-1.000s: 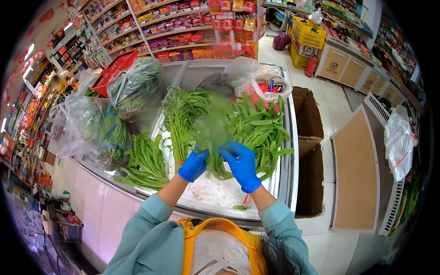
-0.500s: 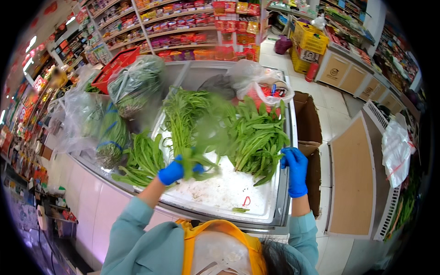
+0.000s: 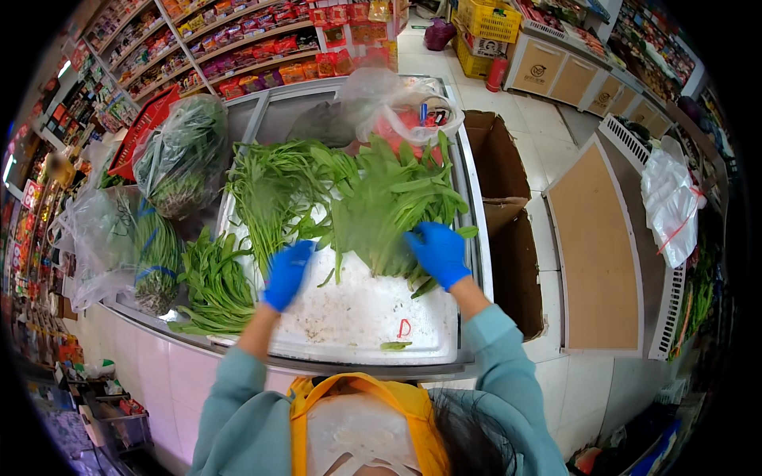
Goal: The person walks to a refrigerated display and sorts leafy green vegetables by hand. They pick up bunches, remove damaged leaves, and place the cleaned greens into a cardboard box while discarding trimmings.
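Since half a second ago my right hand has come back in from the freezer's right edge onto the leafy bunch, and my left hand has let go of the stems it was gripping and slid toward the near-left of the white tray.

Right hand, blue glove: fingers spread, palm down, pressing the near-right part of the broad-leaf greens. Not clamped; resting flat on the leaves.

Left hand, blue glove: fingers together, pointing away from me, lying against the near end of the long-stemmed greens. Whether it grips any stem, I cannot tell.

Broad-leaf greens lie on the far-right half of the tray; long-stemmed greens lie on its far-left half, tips touching the broad-leaf pile.

Left of the tray: a loose pile of green leaves, then a clear bag of greens. Beyond that, a second bagged bundle. Behind the tray: a crumpled plastic bag. Right of the tray: an open cardboard box on the floor.
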Demonstrator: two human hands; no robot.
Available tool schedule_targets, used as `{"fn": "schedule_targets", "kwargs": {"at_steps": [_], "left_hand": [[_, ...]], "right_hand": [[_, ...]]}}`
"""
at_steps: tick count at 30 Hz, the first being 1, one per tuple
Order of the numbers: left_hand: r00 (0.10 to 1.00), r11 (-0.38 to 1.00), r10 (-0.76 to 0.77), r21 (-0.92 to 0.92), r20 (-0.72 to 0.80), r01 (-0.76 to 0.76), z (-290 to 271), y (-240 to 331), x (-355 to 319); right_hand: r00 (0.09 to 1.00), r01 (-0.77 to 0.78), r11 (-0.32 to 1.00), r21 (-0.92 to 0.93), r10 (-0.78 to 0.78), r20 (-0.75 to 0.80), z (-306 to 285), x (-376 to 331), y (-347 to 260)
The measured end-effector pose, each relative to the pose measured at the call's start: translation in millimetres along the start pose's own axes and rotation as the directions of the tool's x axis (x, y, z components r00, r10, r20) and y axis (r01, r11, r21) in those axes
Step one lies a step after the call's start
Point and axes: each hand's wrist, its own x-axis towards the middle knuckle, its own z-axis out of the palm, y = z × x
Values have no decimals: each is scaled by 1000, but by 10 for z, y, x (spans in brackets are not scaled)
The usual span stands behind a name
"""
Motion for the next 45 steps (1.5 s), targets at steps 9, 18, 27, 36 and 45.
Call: {"fn": "schedule_targets", "kwargs": {"at_steps": [9, 18, 27, 36, 45], "left_hand": [[850, 933, -231, -141, 474, 332, 1225, 471, 564], [726, 375, -35, -665, 686, 646, 919, 604, 368], [714, 618, -117, -512, 691, 597, 752, 1357, -241], [855, -19, -341, -912, 391, 410, 193, 502, -191], [945, 180, -188, -936, 269, 302, 546, 1273, 47]], "right_hand": [[958, -284, 691, 665, 173, 229, 377, 168, 565], [970, -235, 860, 453, 234, 58, -109, -186, 464], [880, -392, 488, 780, -50, 473, -7, -330, -316], [800, -567, 364, 739, 29, 600, -352, -768, 15], [832, -547, 147, 824, 204, 515, -1204, -1569, 823]]}}
